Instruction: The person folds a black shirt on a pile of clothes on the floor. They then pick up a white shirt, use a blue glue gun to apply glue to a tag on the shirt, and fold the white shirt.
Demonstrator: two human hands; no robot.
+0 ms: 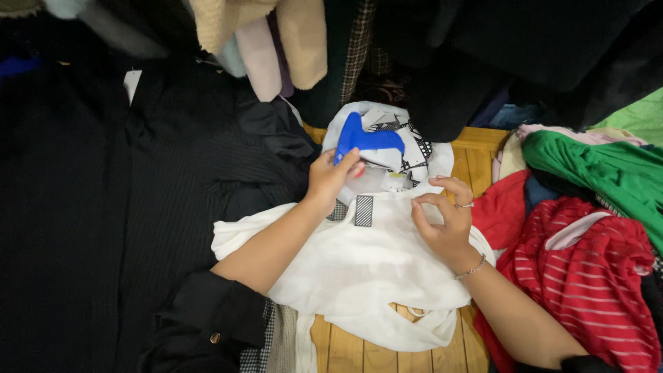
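My left hand [330, 178] grips a blue plastic tagging gun [364, 140], held above the neckline of a white garment [359, 269] spread on a wooden surface. A small striped label [364, 211] sits at the garment's collar, just below the gun. My right hand [443, 220] rests on the white fabric to the right of the label, thumb and fingers pinching at the cloth; it wears a ring and a thin bracelet. A white and black patterned garment [414, 148] lies under the gun.
Dark striped clothing [138, 207] covers the left side. Red striped [587, 276] and green [608, 166] garments are piled at the right. Hanging clothes [276, 41] crowd the top. Wooden slats [359, 349] show below the white garment.
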